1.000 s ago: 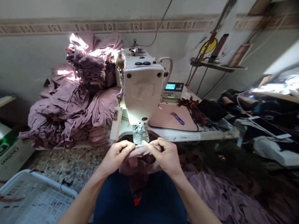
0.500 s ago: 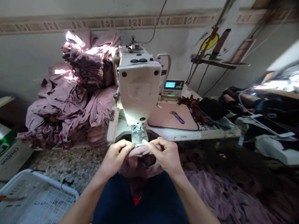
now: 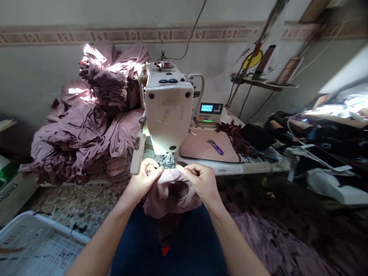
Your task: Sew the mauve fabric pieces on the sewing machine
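A mauve garment (image 3: 170, 198) hangs from both my hands over my lap, with an opening in its upper part. My left hand (image 3: 145, 177) pinches its top edge on the left. On the right, my right hand (image 3: 201, 182) pinches the same edge between thumb and fingers. Both sets of fingertips are close to the lit needle area (image 3: 169, 159) of the white sewing machine (image 3: 167, 111), and the edge lies just in front of the presser foot. Whether the fabric is under the foot I cannot tell.
Piled mauve garments (image 3: 77, 130) stand left of the machine. Purple-handled thread snips (image 3: 215, 147) lie on a pinkish pad (image 3: 198, 149) at right, near a control panel (image 3: 209, 112). A white plastic basket (image 3: 38, 245) is at lower left, more mauve fabric (image 3: 277, 245) at lower right.
Both hands have moved forward, carrying the garment's edge closer to the needle area. More of the garment and its opening now shows. The view has shifted slightly.
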`<act>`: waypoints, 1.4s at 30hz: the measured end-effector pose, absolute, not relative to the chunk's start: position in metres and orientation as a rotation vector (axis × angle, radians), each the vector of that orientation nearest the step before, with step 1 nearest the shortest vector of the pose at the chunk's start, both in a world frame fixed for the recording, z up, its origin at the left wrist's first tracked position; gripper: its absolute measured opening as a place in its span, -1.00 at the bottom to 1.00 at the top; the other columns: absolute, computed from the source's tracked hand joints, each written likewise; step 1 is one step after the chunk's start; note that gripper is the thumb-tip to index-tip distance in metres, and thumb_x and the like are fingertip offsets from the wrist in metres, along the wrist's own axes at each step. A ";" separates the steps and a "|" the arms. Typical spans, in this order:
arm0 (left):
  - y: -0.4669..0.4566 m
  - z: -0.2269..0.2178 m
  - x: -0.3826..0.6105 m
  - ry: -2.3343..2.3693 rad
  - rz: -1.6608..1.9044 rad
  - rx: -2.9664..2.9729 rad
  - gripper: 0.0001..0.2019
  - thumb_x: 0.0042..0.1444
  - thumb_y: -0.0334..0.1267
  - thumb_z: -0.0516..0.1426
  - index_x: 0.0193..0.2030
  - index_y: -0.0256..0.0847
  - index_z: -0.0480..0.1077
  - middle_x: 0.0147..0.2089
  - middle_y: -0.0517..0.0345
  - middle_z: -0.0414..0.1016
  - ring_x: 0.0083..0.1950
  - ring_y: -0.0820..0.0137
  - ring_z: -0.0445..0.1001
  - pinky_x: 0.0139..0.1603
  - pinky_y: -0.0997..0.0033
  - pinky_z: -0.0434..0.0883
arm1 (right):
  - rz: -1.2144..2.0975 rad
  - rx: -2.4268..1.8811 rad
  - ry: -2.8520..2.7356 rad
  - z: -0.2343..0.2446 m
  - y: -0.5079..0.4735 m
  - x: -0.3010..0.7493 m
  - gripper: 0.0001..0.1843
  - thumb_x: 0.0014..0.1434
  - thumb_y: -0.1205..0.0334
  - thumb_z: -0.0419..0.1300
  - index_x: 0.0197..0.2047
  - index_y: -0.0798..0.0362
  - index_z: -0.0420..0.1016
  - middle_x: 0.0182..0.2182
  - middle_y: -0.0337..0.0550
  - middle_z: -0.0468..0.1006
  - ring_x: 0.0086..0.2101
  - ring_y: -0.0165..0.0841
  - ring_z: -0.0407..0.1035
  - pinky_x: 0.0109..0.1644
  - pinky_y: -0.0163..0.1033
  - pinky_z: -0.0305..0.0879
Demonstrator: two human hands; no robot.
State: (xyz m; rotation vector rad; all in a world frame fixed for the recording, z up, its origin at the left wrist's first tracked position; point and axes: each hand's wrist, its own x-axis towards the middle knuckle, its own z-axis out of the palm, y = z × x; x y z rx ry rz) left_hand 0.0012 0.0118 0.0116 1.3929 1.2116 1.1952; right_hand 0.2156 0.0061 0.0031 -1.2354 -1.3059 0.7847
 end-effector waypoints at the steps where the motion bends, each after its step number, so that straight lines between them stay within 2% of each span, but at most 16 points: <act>1: 0.013 0.011 0.002 1.192 1.198 1.381 -0.57 0.16 0.11 0.40 -0.25 -0.18 0.36 -0.54 0.43 0.19 -0.54 0.52 0.17 -0.51 0.52 0.09 | 0.771 -1.235 -1.310 0.003 0.008 0.216 -0.59 0.15 -0.08 0.42 -0.53 0.08 0.64 -0.62 -0.33 0.21 -0.52 -0.40 0.10 -0.41 -0.25 0.14; 11: 0.032 0.013 0.007 1.068 1.200 1.325 -0.56 0.16 0.08 0.41 -0.21 -0.17 0.33 -0.54 0.45 0.13 -0.55 0.55 0.05 -0.51 0.52 0.01 | 0.735 -1.245 -1.296 0.002 0.022 0.217 -0.56 0.13 -0.12 0.44 -0.51 0.10 0.66 -0.63 -0.32 0.27 -0.52 -0.39 0.13 -0.42 -0.26 0.11; 14: 0.030 0.010 0.008 1.064 1.210 1.294 -0.55 0.18 0.08 0.40 -0.20 -0.17 0.32 -0.53 0.45 0.13 -0.54 0.55 0.04 -0.50 0.52 0.01 | 0.780 -1.234 -1.285 -0.003 0.020 0.219 -0.56 0.14 -0.12 0.45 -0.50 0.11 0.66 -0.61 -0.28 0.39 -0.51 -0.38 0.21 -0.41 -0.26 0.15; 17: 0.020 0.001 0.003 1.150 1.290 1.264 -0.56 0.20 0.10 0.38 -0.20 -0.18 0.34 -0.51 0.44 0.14 -0.52 0.54 0.08 -0.47 0.52 0.05 | 0.831 -1.239 -1.244 -0.020 0.014 0.225 -0.57 0.16 -0.12 0.45 -0.45 0.11 0.69 -0.54 -0.19 0.56 -0.46 -0.32 0.36 -0.33 -0.24 0.27; 20: 0.004 -0.014 -0.011 1.291 1.320 1.341 -0.60 0.25 0.10 0.34 -0.19 -0.22 0.40 -0.52 0.42 0.15 -0.50 0.52 0.15 -0.44 0.52 0.11 | 0.870 -1.251 -1.179 -0.046 0.004 0.232 -0.58 0.13 -0.14 0.47 -0.33 0.10 0.74 -0.39 -0.07 0.72 -0.35 -0.21 0.52 -0.21 -0.17 0.42; 22: -0.005 -0.025 -0.023 1.375 1.307 1.383 -0.60 0.24 0.09 0.34 -0.20 -0.24 0.43 -0.52 0.40 0.19 -0.49 0.51 0.20 -0.43 0.52 0.14 | 0.859 -1.256 -1.125 -0.063 -0.005 0.234 -0.54 0.12 -0.17 0.48 -0.22 0.10 0.77 -0.30 -0.02 0.76 -0.32 -0.17 0.56 -0.21 -0.15 0.46; 24: -0.012 -0.033 -0.035 1.408 1.308 1.358 -0.58 0.20 0.10 0.37 -0.20 -0.25 0.46 -0.51 0.38 0.24 -0.47 0.50 0.25 -0.41 0.53 0.17 | 0.826 -1.272 -1.059 -0.076 -0.016 0.230 -0.52 0.17 -0.20 0.46 -0.20 0.09 0.76 -0.33 -0.04 0.74 -0.41 -0.24 0.50 -0.34 -0.20 0.40; 26: -0.015 -0.037 -0.044 1.385 1.333 1.278 -0.55 0.15 0.14 0.40 -0.20 -0.25 0.48 -0.48 0.35 0.31 -0.46 0.50 0.29 -0.40 0.53 0.21 | 0.846 -1.267 -1.007 -0.082 -0.027 0.221 -0.48 0.26 -0.26 0.38 -0.30 0.10 0.73 -0.42 -0.07 0.67 -0.54 -0.34 0.36 -0.47 -0.24 0.26; 28: -0.015 -0.037 -0.048 1.344 1.358 1.195 -0.52 0.11 0.16 0.43 -0.19 -0.25 0.49 -0.45 0.32 0.36 -0.44 0.49 0.31 -0.41 0.54 0.23 | 1.003 -1.216 -1.053 -0.081 -0.037 0.208 -0.40 0.27 -0.33 0.34 -0.37 0.10 0.71 -0.50 -0.10 0.61 -0.58 -0.37 0.29 -0.51 -0.24 0.23; 30: -0.014 -0.035 -0.048 1.305 1.376 1.136 -0.49 0.08 0.18 0.44 -0.18 -0.24 0.50 -0.44 0.30 0.37 -0.43 0.49 0.31 -0.43 0.55 0.22 | 1.240 -1.130 -1.144 -0.075 -0.044 0.191 -0.36 0.17 -0.41 0.38 -0.26 0.09 0.74 -0.47 -0.10 0.62 -0.55 -0.33 0.35 -0.47 -0.23 0.33; 32: -0.015 -0.033 -0.043 1.279 1.362 1.107 -0.48 0.08 0.20 0.44 -0.20 -0.25 0.51 -0.43 0.29 0.38 -0.45 0.50 0.29 -0.46 0.56 0.19 | 1.447 -1.029 -1.168 -0.067 -0.049 0.175 -0.26 0.09 -0.46 0.43 -0.04 0.08 0.73 -0.32 -0.07 0.68 -0.46 -0.29 0.44 -0.37 -0.20 0.46; 34: -0.019 -0.032 -0.036 1.265 1.317 1.076 -0.48 0.12 0.24 0.40 -0.21 -0.25 0.51 -0.46 0.30 0.36 -0.50 0.53 0.22 -0.52 0.57 0.12 | 1.523 -0.969 -1.091 -0.060 -0.052 0.163 -0.21 0.09 -0.47 0.43 0.06 0.06 0.67 -0.22 -0.06 0.68 -0.42 -0.31 0.46 -0.32 -0.19 0.49; 36: -0.027 -0.033 -0.029 1.265 1.267 1.051 -0.48 0.17 0.27 0.36 -0.23 -0.25 0.52 -0.49 0.31 0.31 -0.54 0.55 0.13 -0.56 0.56 0.04 | 1.496 -0.985 -1.018 -0.055 -0.055 0.159 -0.29 0.14 -0.44 0.42 -0.04 0.07 0.63 -0.34 -0.14 0.61 -0.48 -0.37 0.38 -0.39 -0.26 0.41; 38: -0.038 -0.035 -0.027 1.250 1.223 1.082 -0.49 0.20 0.25 0.34 -0.25 -0.25 0.52 -0.51 0.32 0.30 -0.55 0.55 0.10 -0.56 0.54 0.03 | 1.433 -1.045 -1.003 -0.049 -0.059 0.165 -0.39 0.19 -0.39 0.41 -0.25 0.06 0.56 -0.51 -0.27 0.46 -0.57 -0.43 0.24 -0.50 -0.31 0.23; 40: -0.048 -0.036 -0.029 1.194 1.128 1.183 -0.52 0.21 0.21 0.36 -0.28 -0.26 0.53 -0.49 0.28 0.34 -0.52 0.53 0.15 -0.52 0.53 0.10 | 1.390 -1.100 -1.059 -0.041 -0.062 0.181 -0.40 0.21 -0.36 0.41 -0.41 0.02 0.45 -0.59 -0.32 0.33 -0.61 -0.44 0.14 -0.57 -0.31 0.08; 42: -0.056 -0.034 -0.036 1.099 0.969 1.323 -0.56 0.22 0.14 0.37 -0.31 -0.27 0.56 -0.45 0.19 0.43 -0.46 0.48 0.27 -0.42 0.49 0.23 | 1.386 -1.149 -1.209 -0.031 -0.064 0.200 -0.40 0.19 -0.33 0.43 -0.48 0.00 0.40 -0.61 -0.33 0.29 -0.62 -0.44 0.10 -0.58 -0.30 0.03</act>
